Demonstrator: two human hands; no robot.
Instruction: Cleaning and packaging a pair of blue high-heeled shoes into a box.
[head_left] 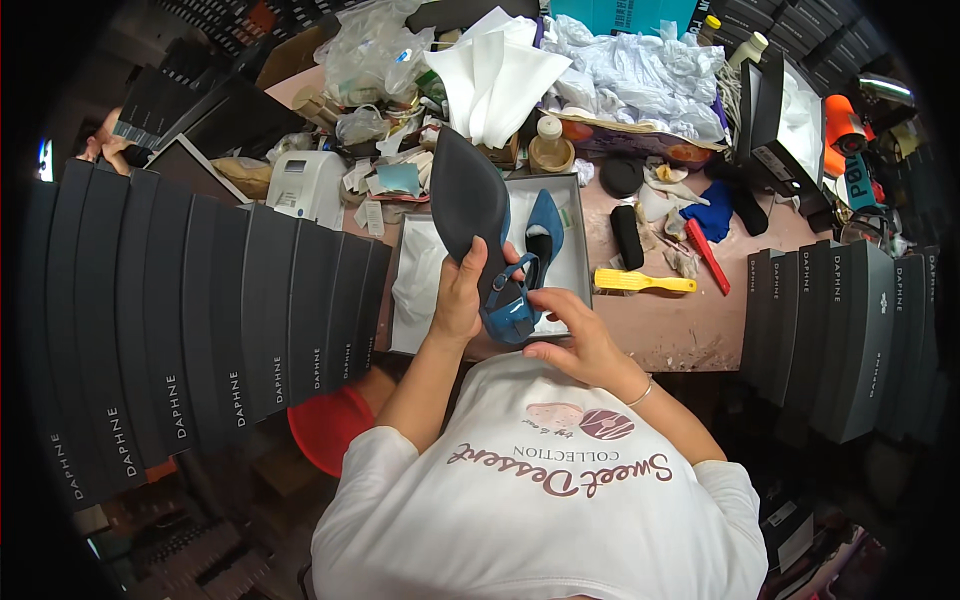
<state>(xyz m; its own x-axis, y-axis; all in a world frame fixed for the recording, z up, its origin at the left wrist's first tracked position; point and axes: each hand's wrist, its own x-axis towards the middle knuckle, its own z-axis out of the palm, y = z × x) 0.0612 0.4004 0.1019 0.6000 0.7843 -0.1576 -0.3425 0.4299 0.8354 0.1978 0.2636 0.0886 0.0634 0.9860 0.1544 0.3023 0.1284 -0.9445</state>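
My left hand (462,295) is closed around a blue pointed slingback shoe (511,318), with its dark sole (468,195) turned up and its toe aimed away from me. A buckled strap shows at the heel end. My right hand (588,345) is beside that heel, fingertips at its right edge and thumb apart from the fingers. Beneath them lies an open shoe box (573,240) with pale tissue paper (420,275) at its left. The matching blue shoe (543,222) rests in the box, partly hidden by the held one.
Dark shoe boxes stand in rows at left (215,300) and right (820,320). A yellow-handled brush (645,281), a red brush (708,257) and a blue cloth (711,211) lie right of the open box. A white label printer (305,186) and crumpled tissue (640,80) stand farther back.
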